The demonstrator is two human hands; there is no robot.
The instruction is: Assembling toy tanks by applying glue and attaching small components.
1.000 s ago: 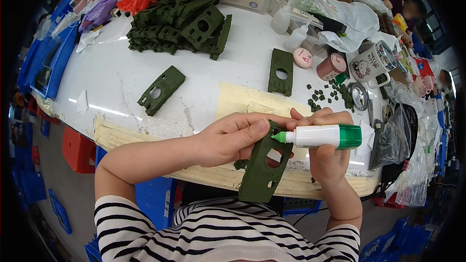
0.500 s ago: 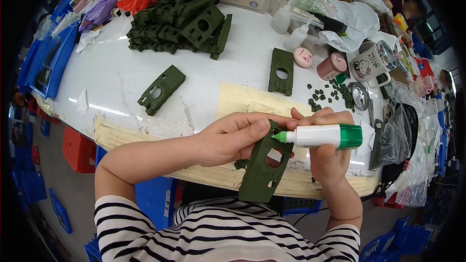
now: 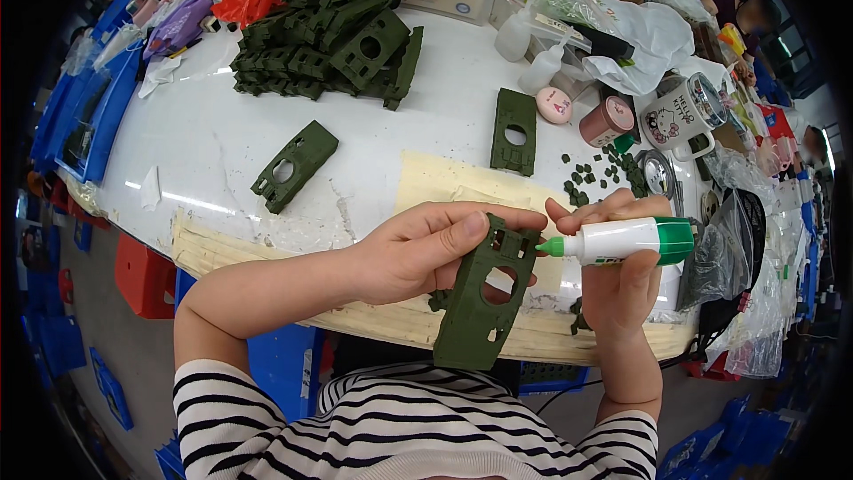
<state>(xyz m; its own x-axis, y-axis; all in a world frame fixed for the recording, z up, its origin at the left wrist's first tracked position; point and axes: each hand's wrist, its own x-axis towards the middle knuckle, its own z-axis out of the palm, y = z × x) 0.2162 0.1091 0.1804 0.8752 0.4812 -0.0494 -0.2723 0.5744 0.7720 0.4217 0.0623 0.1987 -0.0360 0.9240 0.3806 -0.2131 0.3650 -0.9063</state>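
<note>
- The left hand (image 3: pixel 422 244) pinches the upper end of a green molded part (image 3: pixel 471 316), mid-frame, thumb on its face and fingers behind, seemingly to steady it while leaving its large hole uncovered.
- The right hand (image 3: pixel 622 298), right of centre, pinches a white-and-green bottle (image 3: pixel 622 242) between thumb and fingers, nozzle pointing left just beside the part, presumably for fine aim.
- Small green pieces (image 3: pixel 636 181) lie right of centre, probably for easy reach.
- Similar parts (image 3: pixel 311 62) are heaped upper left, likely leaving working room.

Person's rocking a white top (image 3: pixel 391 427) with black stripes, short sleeves (image 3: pixel 229 404) to match, plain ribbed neckline (image 3: pixel 462 468), bare forearms (image 3: pixel 275 291) and hands (image 3: pixel 422 247).
</note>
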